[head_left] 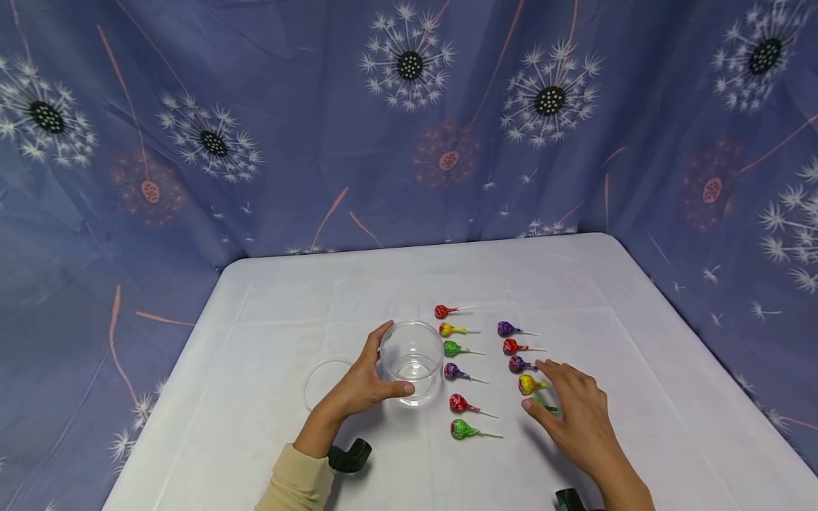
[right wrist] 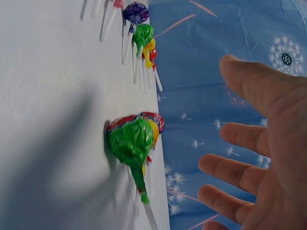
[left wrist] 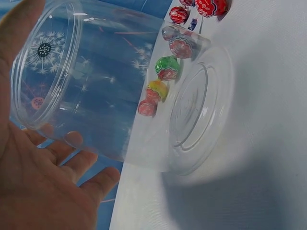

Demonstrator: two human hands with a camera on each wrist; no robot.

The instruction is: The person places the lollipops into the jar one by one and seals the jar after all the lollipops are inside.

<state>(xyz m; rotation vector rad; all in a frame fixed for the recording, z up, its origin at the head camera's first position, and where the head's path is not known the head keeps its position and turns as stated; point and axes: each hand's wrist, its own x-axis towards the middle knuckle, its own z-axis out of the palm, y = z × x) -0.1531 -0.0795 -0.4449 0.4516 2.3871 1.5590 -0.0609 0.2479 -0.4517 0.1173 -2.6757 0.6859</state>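
My left hand [head_left: 363, 383] grips a clear plastic jar [head_left: 418, 341], its thumb across the near side and its fingers round the far left side. The jar stands upright with its mouth up, and no candy shows inside it. My right hand [head_left: 578, 413] hovers with spread fingers over the near end of the right column of wrapped lollipops. Under its thumb and fingers are a green lollipop [right wrist: 130, 141], partly hidden in the head view, and a yellow lollipop [head_left: 529, 384]. A purple lollipop [head_left: 519, 364] lies by the right fingertips.
A second column of lollipops lies just right of the jar, from a red lollipop [head_left: 442, 311] at the back to a green lollipop [head_left: 461, 429] in front. A clear round lid [head_left: 307, 376] lies left of the jar on the white table [head_left: 255, 426]. A patterned curtain [head_left: 287, 142] hangs behind.
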